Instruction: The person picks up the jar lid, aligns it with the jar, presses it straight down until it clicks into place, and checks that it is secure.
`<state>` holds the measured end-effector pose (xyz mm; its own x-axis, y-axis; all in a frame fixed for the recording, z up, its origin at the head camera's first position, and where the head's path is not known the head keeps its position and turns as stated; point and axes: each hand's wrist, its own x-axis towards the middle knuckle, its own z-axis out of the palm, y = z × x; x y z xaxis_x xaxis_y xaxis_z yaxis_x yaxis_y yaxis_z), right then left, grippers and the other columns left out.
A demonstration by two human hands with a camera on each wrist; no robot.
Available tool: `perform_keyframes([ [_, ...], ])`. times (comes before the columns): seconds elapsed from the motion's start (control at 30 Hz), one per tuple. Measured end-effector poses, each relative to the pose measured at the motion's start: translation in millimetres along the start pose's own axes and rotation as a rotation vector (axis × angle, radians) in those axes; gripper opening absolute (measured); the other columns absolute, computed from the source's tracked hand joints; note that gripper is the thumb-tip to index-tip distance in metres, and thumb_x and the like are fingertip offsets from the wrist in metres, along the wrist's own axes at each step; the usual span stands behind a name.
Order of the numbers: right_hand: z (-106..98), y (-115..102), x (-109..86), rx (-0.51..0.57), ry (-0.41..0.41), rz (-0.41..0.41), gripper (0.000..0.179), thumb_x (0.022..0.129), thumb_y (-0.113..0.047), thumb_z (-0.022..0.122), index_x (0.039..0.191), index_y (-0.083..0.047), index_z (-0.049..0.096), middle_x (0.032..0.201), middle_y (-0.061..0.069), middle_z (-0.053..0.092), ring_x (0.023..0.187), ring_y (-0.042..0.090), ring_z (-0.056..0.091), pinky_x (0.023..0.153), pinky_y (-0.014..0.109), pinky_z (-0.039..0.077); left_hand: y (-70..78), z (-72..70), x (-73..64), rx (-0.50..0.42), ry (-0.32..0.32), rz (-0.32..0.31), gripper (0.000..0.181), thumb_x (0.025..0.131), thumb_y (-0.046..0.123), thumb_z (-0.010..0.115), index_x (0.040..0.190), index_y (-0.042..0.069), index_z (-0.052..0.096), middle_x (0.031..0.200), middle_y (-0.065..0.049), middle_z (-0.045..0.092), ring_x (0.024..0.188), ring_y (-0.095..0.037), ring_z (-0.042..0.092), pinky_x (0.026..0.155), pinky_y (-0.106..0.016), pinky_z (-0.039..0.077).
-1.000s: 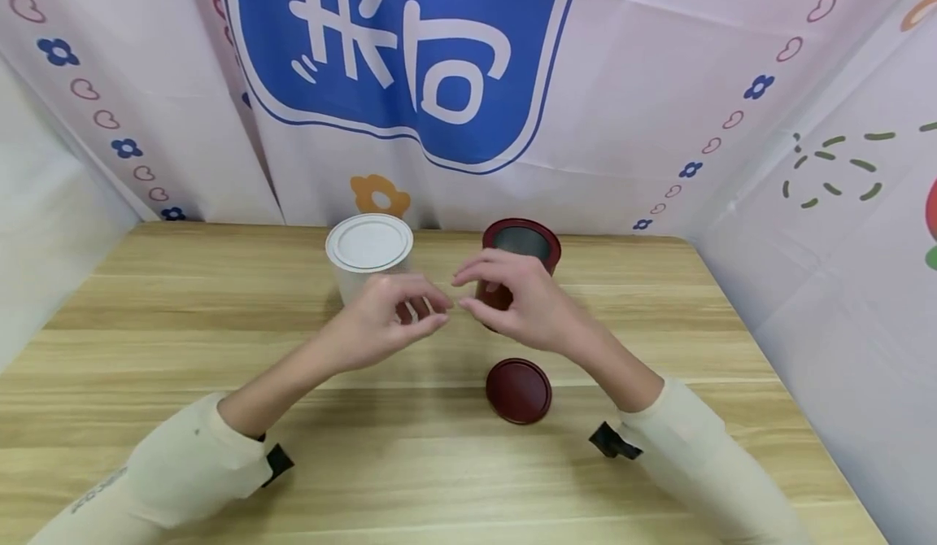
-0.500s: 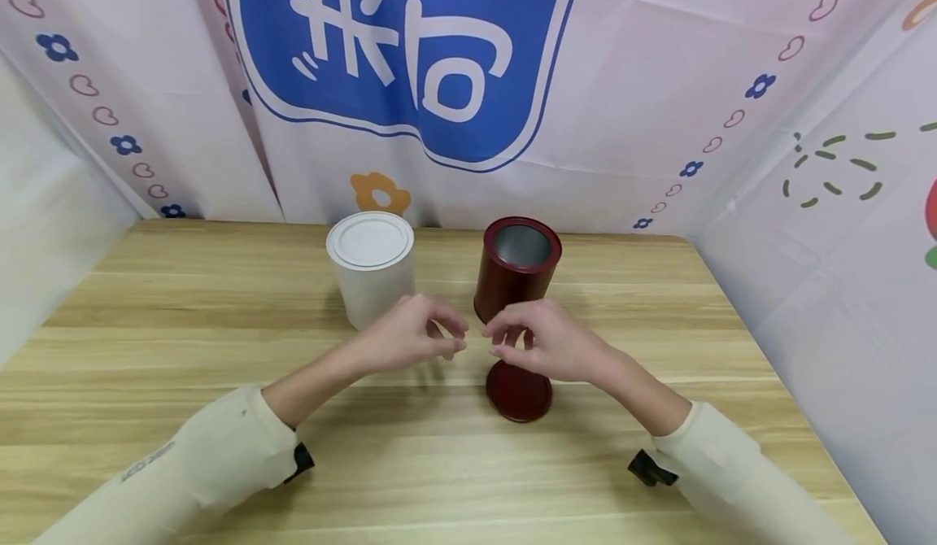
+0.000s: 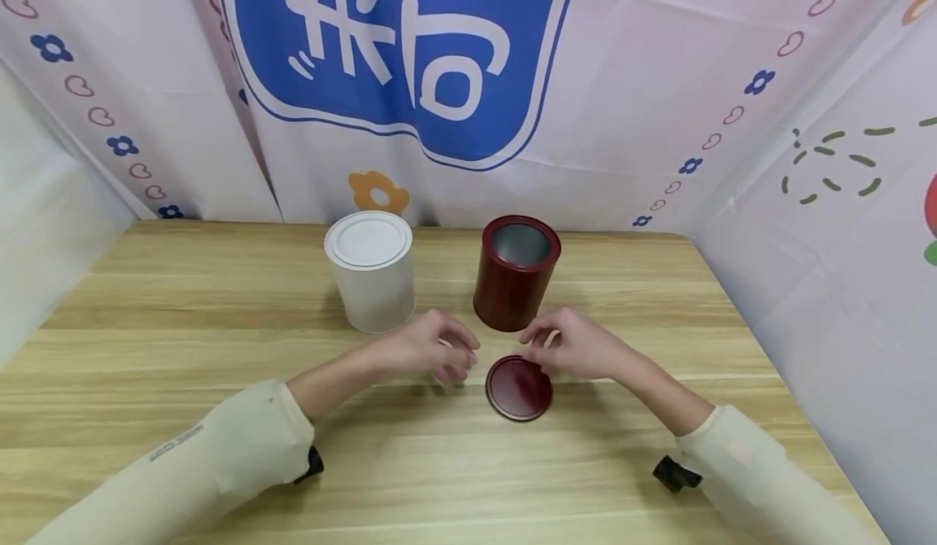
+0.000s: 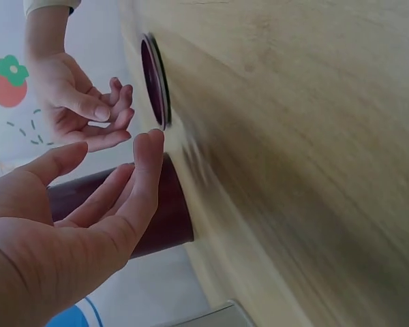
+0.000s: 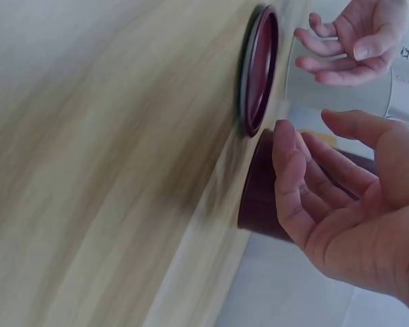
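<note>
A round dark red lid [image 3: 518, 390] lies flat on the wooden table. Above its far right edge hovers my right hand [image 3: 578, 346], fingers loosely bent and nothing in them; the right wrist view shows a gap between fingertips and lid [image 5: 260, 75]. My left hand [image 3: 420, 346] hangs in the air left of the lid, also holding nothing, its fingers relaxed. Behind the hands stands a dark red can [image 3: 512, 289], upright, its top uncovered and its grey inside showing. To the left of it a white can [image 3: 376, 293] stands upright with a white lid on.
The wooden table [image 3: 183, 309] reaches back to a printed white cloth backdrop [image 3: 622, 106] with a blue sign. Cloth walls also flank the table on the left and right. Both cans stand near the back edge, with a gap between them.
Both hands have come back from beside the cans toward the lid and moved to the right, the right hand now over the lid's edge. The cans and lid have stayed in place.
</note>
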<state>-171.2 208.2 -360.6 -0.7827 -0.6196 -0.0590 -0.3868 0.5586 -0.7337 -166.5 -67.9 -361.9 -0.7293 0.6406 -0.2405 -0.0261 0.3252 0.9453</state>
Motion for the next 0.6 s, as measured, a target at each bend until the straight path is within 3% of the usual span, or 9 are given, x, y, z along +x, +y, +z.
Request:
perform_keyframes([
  [0.2, -5.1, 9.7, -1.4, -0.048, -0.006, -0.001, 0.014, 0.089, 0.004, 0.064, 0.099, 0.007, 0.074, 0.083, 0.003, 0.073, 0.073, 0.010, 0.064, 0.067, 0.026, 0.056, -3.8, 4.0, 5.2, -0.052, -0.049, -0.028, 0.037, 0.094, 0.002, 0.060, 0.125, -0.019, 0.058, 0.103, -0.026, 0.071, 0.086, -0.029, 0.073, 0.078, -0.042, 0.064],
  [0.3, -6.4, 11.6, -4.2, -0.015, -0.038, 0.079, 0.009, 0.092, 0.000, 0.068, 0.096, 0.005, 0.075, 0.075, 0.005, 0.070, 0.066, 0.011, 0.064, 0.059, 0.025, 0.056, -5.9, 6.1, 8.0, -0.081, -0.058, -0.043, 0.038, 0.095, 0.003, 0.061, 0.125, -0.019, 0.057, 0.101, -0.026, 0.071, 0.083, -0.028, 0.074, 0.077, -0.040, 0.064],
  [0.47, -6.8, 10.1, -9.2, 0.144, -0.100, 0.302, 0.010, 0.097, -0.006, 0.069, 0.099, 0.003, 0.072, 0.076, 0.011, 0.066, 0.058, 0.021, 0.071, 0.050, 0.029, 0.057, -7.1, 8.7, 9.7, -0.159, -0.070, -0.095, 0.037, 0.097, 0.001, 0.060, 0.128, -0.019, 0.054, 0.105, -0.026, 0.068, 0.081, -0.027, 0.074, 0.076, -0.039, 0.064],
  [0.6, -5.0, 10.5, -12.0, 0.234, -0.114, 0.358, 0.014, 0.097, -0.006, 0.067, 0.104, 0.005, 0.070, 0.084, 0.013, 0.064, 0.062, 0.025, 0.073, 0.053, 0.034, 0.061, -6.9, 10.4, 10.4, -0.228, -0.072, -0.144, 0.036, 0.098, -0.001, 0.060, 0.129, -0.018, 0.053, 0.106, -0.025, 0.069, 0.080, -0.028, 0.074, 0.075, -0.041, 0.065],
])
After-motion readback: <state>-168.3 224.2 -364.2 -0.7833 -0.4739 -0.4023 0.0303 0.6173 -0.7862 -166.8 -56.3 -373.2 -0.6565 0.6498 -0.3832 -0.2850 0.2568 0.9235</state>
